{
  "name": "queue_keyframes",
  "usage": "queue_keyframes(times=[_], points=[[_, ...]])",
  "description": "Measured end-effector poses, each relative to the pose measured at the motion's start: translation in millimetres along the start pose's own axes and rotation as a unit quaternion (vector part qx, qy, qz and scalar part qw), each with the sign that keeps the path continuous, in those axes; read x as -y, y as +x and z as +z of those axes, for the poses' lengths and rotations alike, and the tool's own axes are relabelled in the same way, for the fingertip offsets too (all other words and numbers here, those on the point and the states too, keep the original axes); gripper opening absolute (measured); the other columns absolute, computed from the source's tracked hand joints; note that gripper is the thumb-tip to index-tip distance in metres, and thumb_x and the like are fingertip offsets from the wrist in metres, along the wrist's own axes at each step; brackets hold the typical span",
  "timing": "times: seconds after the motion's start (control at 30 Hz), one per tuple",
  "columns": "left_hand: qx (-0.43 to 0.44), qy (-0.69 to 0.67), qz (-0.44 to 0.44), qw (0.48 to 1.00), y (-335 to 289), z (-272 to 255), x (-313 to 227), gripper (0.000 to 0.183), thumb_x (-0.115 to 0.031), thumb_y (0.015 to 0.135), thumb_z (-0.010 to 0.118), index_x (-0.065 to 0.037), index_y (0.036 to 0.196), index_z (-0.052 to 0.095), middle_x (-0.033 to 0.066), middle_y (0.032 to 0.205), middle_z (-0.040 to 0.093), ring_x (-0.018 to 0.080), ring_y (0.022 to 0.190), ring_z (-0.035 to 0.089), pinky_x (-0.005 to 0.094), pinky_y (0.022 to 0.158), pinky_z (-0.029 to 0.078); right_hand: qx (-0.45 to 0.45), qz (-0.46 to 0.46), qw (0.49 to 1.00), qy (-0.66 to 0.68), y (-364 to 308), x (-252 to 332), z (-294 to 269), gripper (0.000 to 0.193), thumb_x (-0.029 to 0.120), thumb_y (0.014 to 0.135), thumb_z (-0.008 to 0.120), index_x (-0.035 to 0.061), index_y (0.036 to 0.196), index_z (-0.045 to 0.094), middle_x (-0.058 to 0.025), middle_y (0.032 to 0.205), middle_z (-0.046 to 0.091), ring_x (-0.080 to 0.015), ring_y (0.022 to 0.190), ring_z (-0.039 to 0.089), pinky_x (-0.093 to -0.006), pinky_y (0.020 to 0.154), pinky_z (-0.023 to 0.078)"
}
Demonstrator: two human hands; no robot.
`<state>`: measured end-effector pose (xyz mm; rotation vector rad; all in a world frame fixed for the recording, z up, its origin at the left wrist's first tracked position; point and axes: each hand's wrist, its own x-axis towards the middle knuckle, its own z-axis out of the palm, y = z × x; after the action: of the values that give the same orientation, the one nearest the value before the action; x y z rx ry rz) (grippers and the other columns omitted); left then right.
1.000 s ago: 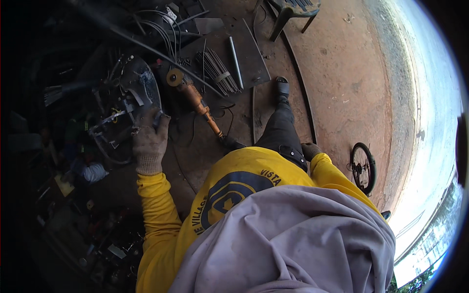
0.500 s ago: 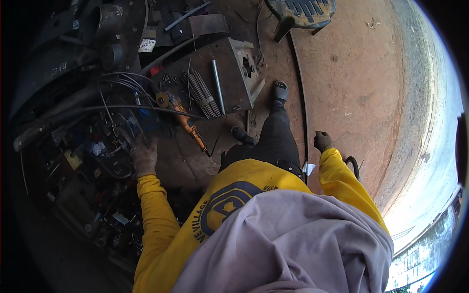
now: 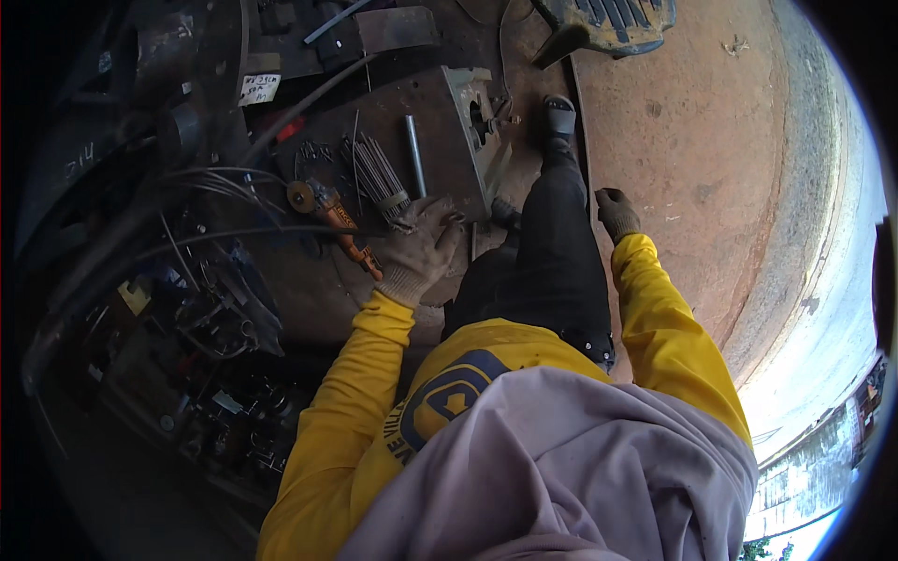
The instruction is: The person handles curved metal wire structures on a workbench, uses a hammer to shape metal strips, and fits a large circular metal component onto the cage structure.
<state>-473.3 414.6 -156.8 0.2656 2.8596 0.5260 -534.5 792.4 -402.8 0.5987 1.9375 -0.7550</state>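
My left hand (image 3: 421, 248), in a light work glove, reaches over the near edge of the metal workbench (image 3: 323, 206). Its fingers are apart, at the near end of a banded bundle of thin metal rods (image 3: 379, 173); whether they touch it I cannot tell. Beside that hand lies an orange angle grinder (image 3: 339, 224), its handle end close to my wrist. A shiny metal tube (image 3: 414, 154) lies to the right of the rods. My right hand (image 3: 617, 213), in a brown glove, hangs beside my leg with curled fingers and nothing visible in it.
Dark tools and metal parts (image 3: 234, 402) crowd the left side. A black hose (image 3: 253, 231) crosses toward the grinder. A vise-like fitting (image 3: 482, 117) is at the bench's right end. A worn plastic chair (image 3: 608, 28) stands on the reddish floor (image 3: 692, 140), far right.
My left hand has moved right, from the clutter to the near end of the rods. My right hand has risen slightly in view, still curled. My legs have shifted forward along the bench.
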Motion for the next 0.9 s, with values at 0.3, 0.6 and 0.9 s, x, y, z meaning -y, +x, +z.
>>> queue_keyframes(times=[0.3, 0.6, 0.9], points=[[-0.228, 0.027, -0.252, 0.940, 196, 93, 146, 0.052, -0.042, 0.094, 0.061, -0.001, 0.127, 0.058, 0.0174, 0.127, 0.060, 0.0361, 0.117, 0.056, 0.0450, 0.098, 0.048, 0.075, -0.164, 0.981, -0.065, 142, 298, 55, 0.058, 0.051, 0.090, 0.057, 0.0061, 0.126, 0.065, -0.0251, 0.123, 0.065, -0.0392, 0.120, 0.060, -0.0440, 0.102, 0.045], [-0.167, -0.025, -0.245, 0.955, 207, 110, 170, 0.045, -0.041, 0.099, 0.052, -0.003, 0.121, 0.063, 0.0126, 0.116, 0.064, 0.0317, 0.104, 0.061, 0.0454, 0.089, 0.049, 0.086, -0.193, 0.939, -0.271, 368, 395, 146, 0.061, 0.050, 0.088, 0.059, 0.0106, 0.134, 0.062, -0.0216, 0.139, 0.057, -0.0375, 0.130, 0.053, -0.0431, 0.110, 0.042], [-0.194, -0.050, -0.179, 0.963, 201, 117, 187, 0.033, -0.033, 0.096, 0.057, -0.006, 0.113, 0.065, 0.0100, 0.112, 0.064, 0.0285, 0.102, 0.061, 0.0449, 0.085, 0.051, 0.099, -0.273, 0.810, -0.509, 470, 404, 213, 0.055, 0.039, 0.091, 0.056, 0.0201, 0.143, 0.054, -0.0168, 0.155, 0.037, -0.0362, 0.137, 0.047, -0.0452, 0.113, 0.040]])
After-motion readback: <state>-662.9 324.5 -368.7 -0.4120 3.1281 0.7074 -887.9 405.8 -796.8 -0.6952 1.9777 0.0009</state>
